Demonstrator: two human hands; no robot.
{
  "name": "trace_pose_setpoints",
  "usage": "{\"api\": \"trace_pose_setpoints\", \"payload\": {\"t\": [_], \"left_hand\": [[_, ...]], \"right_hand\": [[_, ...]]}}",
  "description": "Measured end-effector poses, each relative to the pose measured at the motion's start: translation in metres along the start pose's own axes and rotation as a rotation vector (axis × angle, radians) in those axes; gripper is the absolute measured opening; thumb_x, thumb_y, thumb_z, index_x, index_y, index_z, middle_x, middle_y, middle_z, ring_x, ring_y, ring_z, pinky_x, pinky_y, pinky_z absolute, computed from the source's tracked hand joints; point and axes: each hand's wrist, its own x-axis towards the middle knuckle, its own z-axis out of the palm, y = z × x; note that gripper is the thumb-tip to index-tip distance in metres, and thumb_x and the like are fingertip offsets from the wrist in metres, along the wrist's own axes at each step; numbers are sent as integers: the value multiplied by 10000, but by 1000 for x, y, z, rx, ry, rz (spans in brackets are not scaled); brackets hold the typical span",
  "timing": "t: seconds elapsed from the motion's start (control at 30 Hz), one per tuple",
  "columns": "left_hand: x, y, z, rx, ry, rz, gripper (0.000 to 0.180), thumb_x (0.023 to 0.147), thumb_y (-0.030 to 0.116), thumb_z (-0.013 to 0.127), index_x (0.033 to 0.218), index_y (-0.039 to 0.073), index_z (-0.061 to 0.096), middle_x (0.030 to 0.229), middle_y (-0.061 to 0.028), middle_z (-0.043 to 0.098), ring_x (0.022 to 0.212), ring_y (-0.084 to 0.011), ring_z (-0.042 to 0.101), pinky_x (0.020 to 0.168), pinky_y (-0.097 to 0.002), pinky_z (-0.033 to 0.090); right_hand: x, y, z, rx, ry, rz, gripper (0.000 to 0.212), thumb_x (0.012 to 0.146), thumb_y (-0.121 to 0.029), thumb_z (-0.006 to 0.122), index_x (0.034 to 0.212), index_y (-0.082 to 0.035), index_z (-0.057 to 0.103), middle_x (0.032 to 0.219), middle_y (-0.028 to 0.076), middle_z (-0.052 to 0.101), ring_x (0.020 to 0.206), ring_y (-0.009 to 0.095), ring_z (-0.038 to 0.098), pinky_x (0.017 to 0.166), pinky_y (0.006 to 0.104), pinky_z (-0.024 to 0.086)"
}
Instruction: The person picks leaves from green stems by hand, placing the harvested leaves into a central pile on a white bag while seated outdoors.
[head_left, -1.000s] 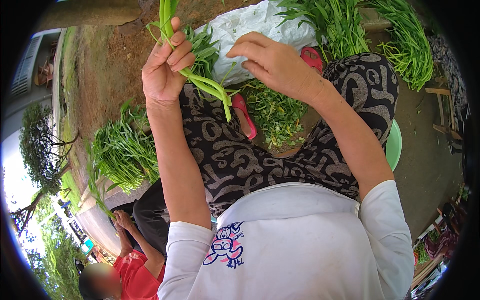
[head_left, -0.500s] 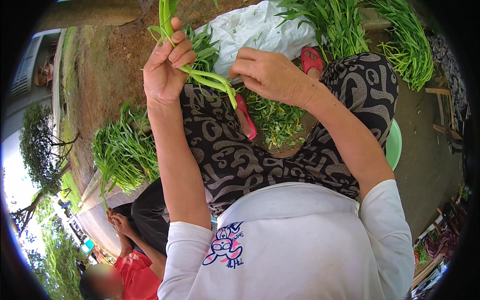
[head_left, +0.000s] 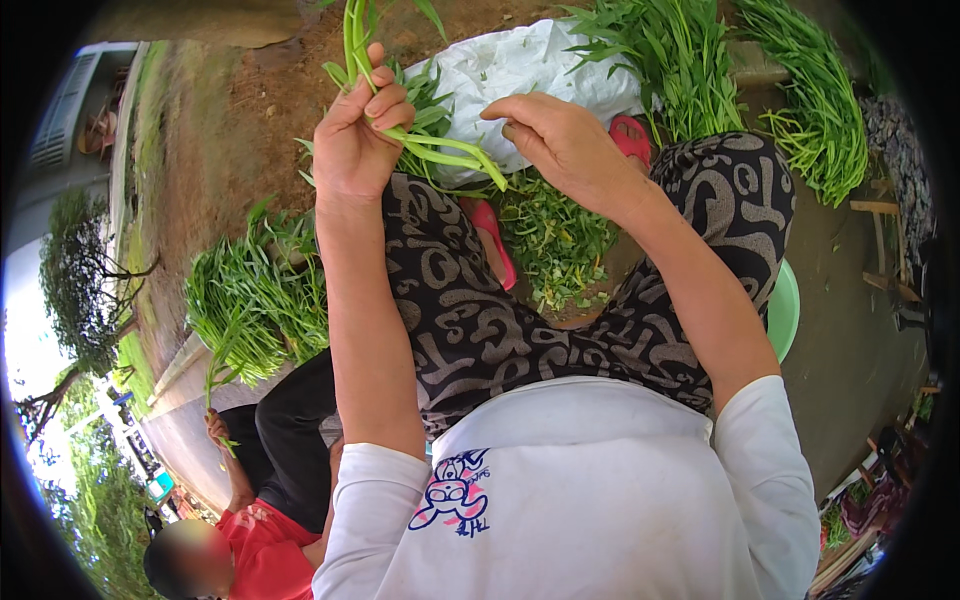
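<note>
My left hand (head_left: 358, 150) is closed round a few water spinach stalks (head_left: 450, 153), their cut ends pointing right and their leafy tops running up past the frame's upper edge. To the right, my right hand (head_left: 580, 155) hovers apart from the stalks, index finger and thumb spread, holding nothing that I can see. Its other fingers are partly hidden. Below the hands, between my feet, lies a heap of torn leaves and stem bits (head_left: 555, 245). Behind them, a white plastic sack (head_left: 510, 65) is spread on the ground, with more leafy greens (head_left: 425, 105) at its left edge.
Bundles of water spinach (head_left: 690, 75) lie at the far right, another pile (head_left: 255, 290) at left. A light green basin (head_left: 784, 312) shows beside my right leg. At lower left, a person in a red shirt (head_left: 270, 540) holds a leafy stalk. A wooden frame (head_left: 885, 240) stands right.
My right hand has moved slightly right, and its index finger and thumb have parted. My left hand with the stalks has shifted a little right and down. The other person's hands have separated.
</note>
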Motion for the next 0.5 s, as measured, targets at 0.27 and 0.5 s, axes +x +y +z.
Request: {"api": "trace_pose_setpoints", "payload": {"t": [0.27,0.5], "left_hand": [[2,-5,5,14,78,49,346,937,6,445,1278,-51,427,951,-74,486,690,-110,406,590,-218,370],[4,-10,8,-57,115,102,341,941,12,448,1278,-37,434,943,-79,498,698,-117,420,601,-229,382]], "right_hand": [[2,-11,-3,234,-56,31,222,836,5,542,1048,-22,603,957,100,602,820,231,608,737,317,488],[4,-15,-3,313,-131,194,154,818,-11,570,965,19,607,867,95,586,743,177,575,682,285,465]]}}
